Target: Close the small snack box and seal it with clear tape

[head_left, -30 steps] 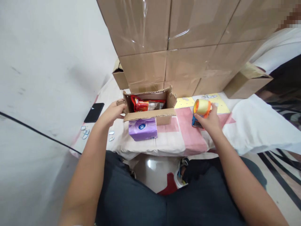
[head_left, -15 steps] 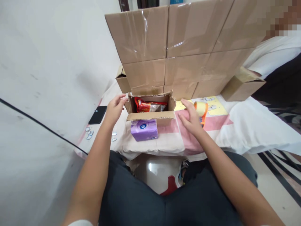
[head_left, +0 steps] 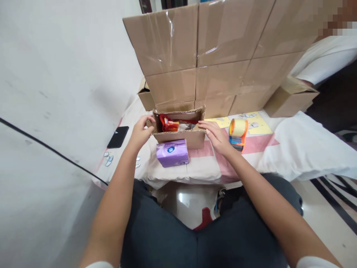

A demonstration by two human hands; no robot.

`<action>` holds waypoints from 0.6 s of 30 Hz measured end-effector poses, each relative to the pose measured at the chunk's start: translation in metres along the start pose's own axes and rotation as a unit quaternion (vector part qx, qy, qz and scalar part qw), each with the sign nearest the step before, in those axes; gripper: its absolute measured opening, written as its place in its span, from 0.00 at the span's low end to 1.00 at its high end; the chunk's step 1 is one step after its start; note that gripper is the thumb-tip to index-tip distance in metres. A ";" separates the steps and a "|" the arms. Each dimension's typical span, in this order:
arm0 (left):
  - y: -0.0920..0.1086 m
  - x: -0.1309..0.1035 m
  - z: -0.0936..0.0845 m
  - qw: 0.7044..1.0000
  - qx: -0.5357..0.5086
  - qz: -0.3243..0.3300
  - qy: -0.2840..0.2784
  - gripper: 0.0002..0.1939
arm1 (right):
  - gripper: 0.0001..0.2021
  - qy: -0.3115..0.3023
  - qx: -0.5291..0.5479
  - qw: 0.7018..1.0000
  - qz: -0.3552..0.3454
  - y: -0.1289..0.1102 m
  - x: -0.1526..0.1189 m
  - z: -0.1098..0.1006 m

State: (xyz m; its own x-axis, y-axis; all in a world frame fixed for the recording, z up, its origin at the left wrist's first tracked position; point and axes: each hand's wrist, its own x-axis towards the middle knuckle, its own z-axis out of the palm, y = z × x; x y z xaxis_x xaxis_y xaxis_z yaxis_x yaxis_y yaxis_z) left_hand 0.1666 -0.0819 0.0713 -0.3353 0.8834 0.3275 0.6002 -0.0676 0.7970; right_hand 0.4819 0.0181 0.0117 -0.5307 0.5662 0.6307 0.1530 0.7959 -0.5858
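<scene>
An open-topped cardboard box (head_left: 195, 141) stands on the cloth in front of me. Inside lies a red food packet (head_left: 170, 124) with a clear, pale section. My left hand (head_left: 141, 132) is at the box's left end, fingers bent and thumb apart, touching the side flap. At the other end, my right hand (head_left: 216, 137) rests its stretched fingers on the right flap, which leans inward over the opening. Both hands look open. A purple tissue pack (head_left: 173, 153) sits against the front of the box, nearest me.
Taped cardboard boxes (head_left: 223, 44) form a wall behind. Right of my right hand lies an orange tape dispenser (head_left: 238, 133) with a yellowish roll. A black phone-like slab (head_left: 118, 137) lies left. Another cardboard box (head_left: 288, 98) stands right, near a person's white sleeve (head_left: 329, 59).
Both hands have closed in on the box ends. The right flap now tilts inward under my right fingers, and the front flap no longer sticks out as far toward me.
</scene>
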 end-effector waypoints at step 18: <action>0.014 -0.012 -0.008 0.947 0.304 0.070 0.073 0.06 | 0.30 0.078 0.026 0.994 0.067 0.008 0.029 -0.002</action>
State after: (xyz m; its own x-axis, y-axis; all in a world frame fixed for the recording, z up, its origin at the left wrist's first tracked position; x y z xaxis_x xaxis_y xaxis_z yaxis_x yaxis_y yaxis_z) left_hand 0.1735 -0.0975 0.0823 -0.2915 0.8088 0.5108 0.9389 0.1396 0.3146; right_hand 0.4690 0.0413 0.0263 -0.3719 0.6959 0.6143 0.1671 0.7012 -0.6931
